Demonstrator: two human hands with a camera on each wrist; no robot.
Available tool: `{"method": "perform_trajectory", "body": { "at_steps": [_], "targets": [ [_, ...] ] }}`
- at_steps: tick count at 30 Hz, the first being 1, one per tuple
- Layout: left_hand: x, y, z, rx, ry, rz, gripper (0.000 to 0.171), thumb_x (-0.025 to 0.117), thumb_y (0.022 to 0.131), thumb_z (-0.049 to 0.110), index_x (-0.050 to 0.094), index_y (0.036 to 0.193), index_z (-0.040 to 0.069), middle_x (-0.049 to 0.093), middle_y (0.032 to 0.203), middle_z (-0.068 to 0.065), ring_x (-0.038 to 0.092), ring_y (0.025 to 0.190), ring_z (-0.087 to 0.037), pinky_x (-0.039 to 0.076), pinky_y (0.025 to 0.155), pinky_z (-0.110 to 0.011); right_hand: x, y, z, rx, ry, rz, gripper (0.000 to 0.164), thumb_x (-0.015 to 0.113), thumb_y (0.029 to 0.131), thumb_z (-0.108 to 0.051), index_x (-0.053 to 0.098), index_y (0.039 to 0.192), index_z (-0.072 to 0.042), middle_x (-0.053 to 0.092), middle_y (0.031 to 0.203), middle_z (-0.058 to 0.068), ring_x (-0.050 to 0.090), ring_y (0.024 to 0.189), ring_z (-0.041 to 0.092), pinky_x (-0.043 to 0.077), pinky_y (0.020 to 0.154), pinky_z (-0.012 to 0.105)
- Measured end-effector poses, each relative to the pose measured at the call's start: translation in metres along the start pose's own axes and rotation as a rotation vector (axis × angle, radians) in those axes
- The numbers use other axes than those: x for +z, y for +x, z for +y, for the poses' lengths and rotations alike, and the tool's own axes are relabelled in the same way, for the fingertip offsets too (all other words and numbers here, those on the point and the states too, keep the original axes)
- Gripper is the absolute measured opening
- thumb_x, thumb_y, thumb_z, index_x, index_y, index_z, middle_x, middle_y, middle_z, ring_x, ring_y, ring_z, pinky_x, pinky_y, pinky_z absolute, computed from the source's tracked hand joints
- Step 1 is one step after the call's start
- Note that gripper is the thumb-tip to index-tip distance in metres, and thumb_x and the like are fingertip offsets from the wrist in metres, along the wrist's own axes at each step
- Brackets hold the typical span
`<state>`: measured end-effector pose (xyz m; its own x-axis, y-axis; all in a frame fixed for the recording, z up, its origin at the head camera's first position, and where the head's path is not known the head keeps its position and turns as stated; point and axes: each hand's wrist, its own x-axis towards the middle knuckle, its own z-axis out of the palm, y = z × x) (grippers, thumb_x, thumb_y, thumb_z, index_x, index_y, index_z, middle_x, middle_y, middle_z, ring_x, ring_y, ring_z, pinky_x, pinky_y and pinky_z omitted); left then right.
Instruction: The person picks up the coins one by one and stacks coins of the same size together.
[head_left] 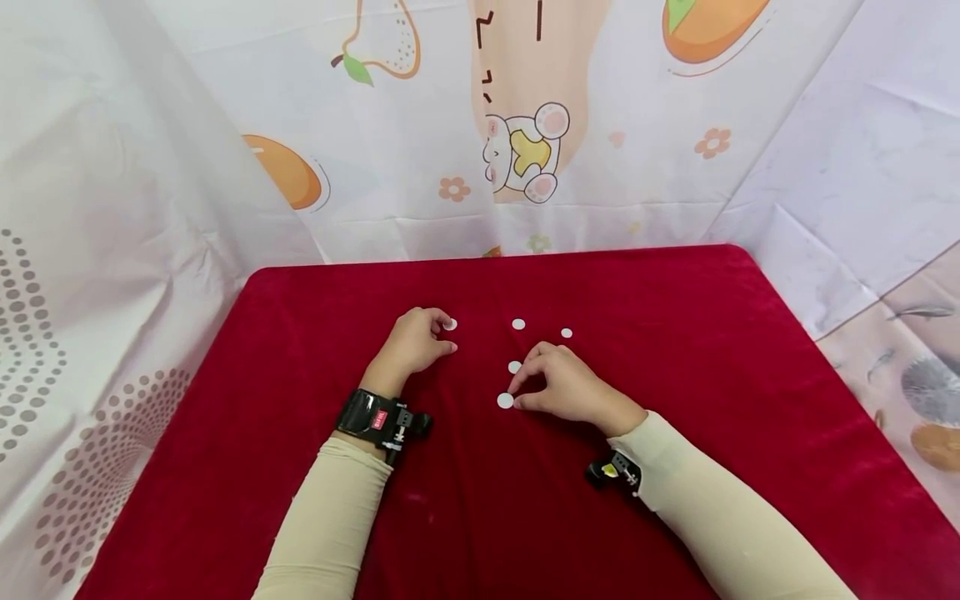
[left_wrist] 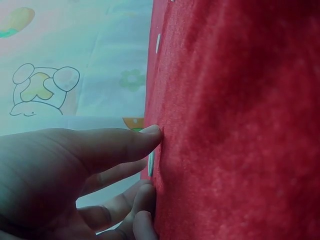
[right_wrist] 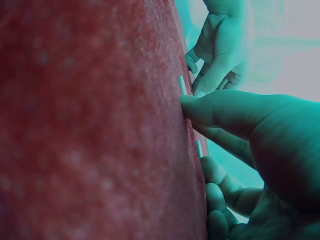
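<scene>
My left hand (head_left: 416, 343) hovers low over the red cloth with thumb and fingers spread. Its index fingertip touches a small white disc (head_left: 452, 325); the thumb stays apart from it. In the left wrist view that disc (left_wrist: 151, 164) lies flat between thumb and fingers (left_wrist: 115, 142). My right hand (head_left: 566, 387) holds the right edge of the nearest white disc (head_left: 505, 401) between thumb and index fingertip. The right wrist view shows this disc (right_wrist: 182, 85) edge-on at the thumb tip. Just behind the right fingers lies another white disc (head_left: 513, 367), partly covered.
Two more white discs, a middle one (head_left: 518, 324) and a smaller one (head_left: 567, 333), lie farther back. Red velvet cloth (head_left: 480, 517) covers the table. Printed curtains (head_left: 390, 150) hang behind and beside it. Each wrist wears a small black camera mount (head_left: 382, 419).
</scene>
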<state>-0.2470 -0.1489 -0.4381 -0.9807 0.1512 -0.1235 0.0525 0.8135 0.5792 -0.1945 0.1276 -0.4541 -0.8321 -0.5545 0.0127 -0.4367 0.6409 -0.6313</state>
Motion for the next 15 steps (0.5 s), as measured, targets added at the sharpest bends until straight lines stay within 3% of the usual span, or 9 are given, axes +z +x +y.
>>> {"method": "perform_trajectory", "body": {
  "at_steps": [5, 15],
  "targets": [
    [-0.0009, 0.0, 0.0009, 0.006, 0.022, -0.022, 0.064, 0.08, 0.09, 0.021, 0.055, 0.147, 0.007, 0.058, 0.12, -0.017, 0.057, 0.108, -0.029, 0.053, 0.09, -0.042, 0.0, 0.0004, 0.0004, 0.001, -0.008, 0.0, 0.016, 0.088, 0.081, -0.024, 0.082, 0.092, -0.035, 0.061, 0.106, -0.006, 0.053, 0.103, 0.015, 0.046, 0.092, 0.038],
    [0.0005, -0.0008, 0.0009, -0.002, 0.02, -0.042, 0.064, 0.08, 0.09, 0.021, 0.055, 0.148, 0.007, 0.056, 0.122, -0.017, 0.056, 0.111, -0.029, 0.053, 0.091, -0.042, -0.0004, -0.0006, 0.0008, 0.001, -0.006, -0.003, 0.016, 0.088, 0.081, -0.024, 0.083, 0.092, -0.034, 0.061, 0.106, -0.005, 0.053, 0.104, 0.015, 0.047, 0.093, 0.038]
  ]
}}
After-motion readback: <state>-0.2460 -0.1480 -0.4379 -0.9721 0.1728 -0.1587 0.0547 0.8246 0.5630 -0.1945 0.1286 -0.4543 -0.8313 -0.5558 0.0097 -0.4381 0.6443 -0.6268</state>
